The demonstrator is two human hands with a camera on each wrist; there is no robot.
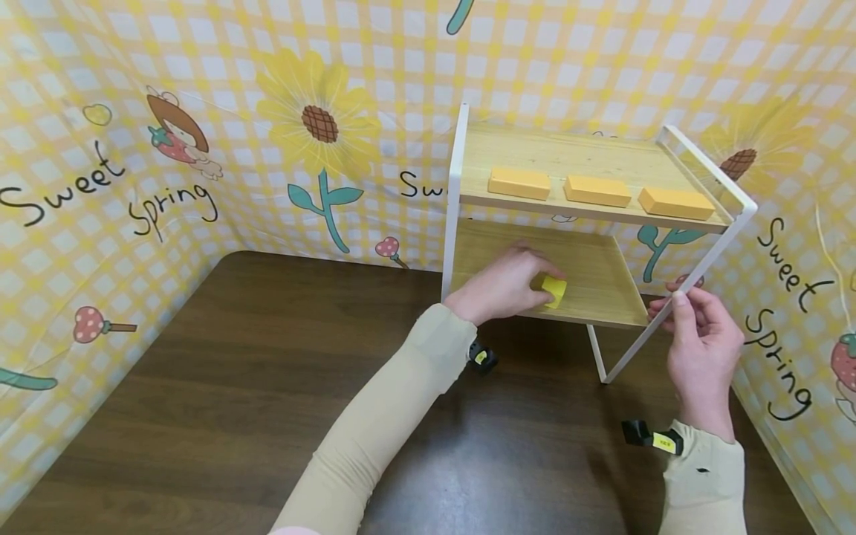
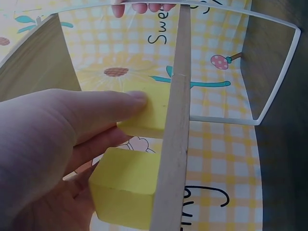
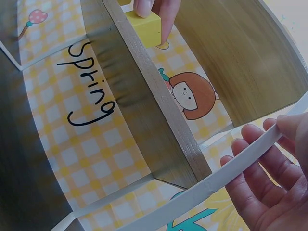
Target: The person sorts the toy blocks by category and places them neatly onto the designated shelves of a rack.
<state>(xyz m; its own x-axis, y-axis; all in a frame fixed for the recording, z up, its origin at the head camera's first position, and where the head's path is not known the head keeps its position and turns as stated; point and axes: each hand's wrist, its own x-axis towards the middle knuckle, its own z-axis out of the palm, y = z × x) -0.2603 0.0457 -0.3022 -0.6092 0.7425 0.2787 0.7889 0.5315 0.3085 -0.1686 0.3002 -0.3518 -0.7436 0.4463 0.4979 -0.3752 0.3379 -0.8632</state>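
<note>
A two-tier shelf rack has wooden boards and a white frame (image 1: 701, 260). On its lower board (image 1: 602, 267), my left hand (image 1: 504, 282) pinches a yellow block (image 1: 553, 292) between thumb and fingers, and the block stands on the board near the front edge. The left wrist view shows a second yellow block (image 2: 125, 187) beside it, nearer the camera; in the head view the hand hides that one. With thumb and fingers about the slanting right bar of the frame, my right hand (image 1: 705, 334) holds the rack at its side.
Three orange-yellow oblong blocks (image 1: 597, 191) lie in a row along the front of the upper board (image 1: 562, 152). The rack stands on a dark wooden table (image 1: 267, 416), with checked, flower-printed cloth (image 1: 388, 96) behind it and on both sides.
</note>
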